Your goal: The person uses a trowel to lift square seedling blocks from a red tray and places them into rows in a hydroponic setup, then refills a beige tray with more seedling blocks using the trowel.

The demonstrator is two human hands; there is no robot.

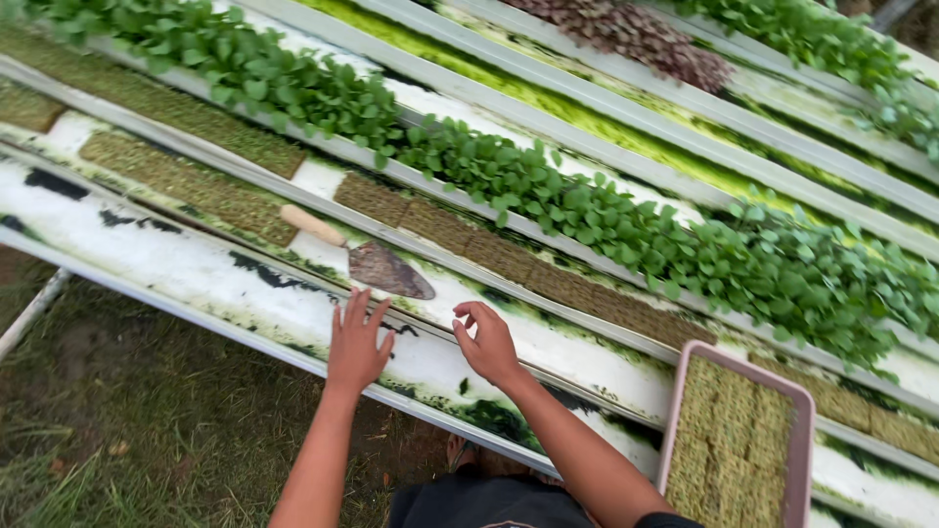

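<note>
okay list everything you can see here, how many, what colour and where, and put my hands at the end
trowel: one, tan wooden handle, dark rusty blade, lying in the second channel just above the hands
growing channels: several, white with green algae stains, running diagonally across the view
leafy seedlings: one long dense row, green, in a middle channel
reddish seedlings: one patch, dark red, top centre
growing-medium blocks: many, olive brown, in rows along the near channels
tray: one, pink rim, filled with olive blocks, lower right
grass: green and brown, ground at lower left
left hand: open, flat on the nearest channel
right hand: fingers curled, pinching over the nearest channel
</note>
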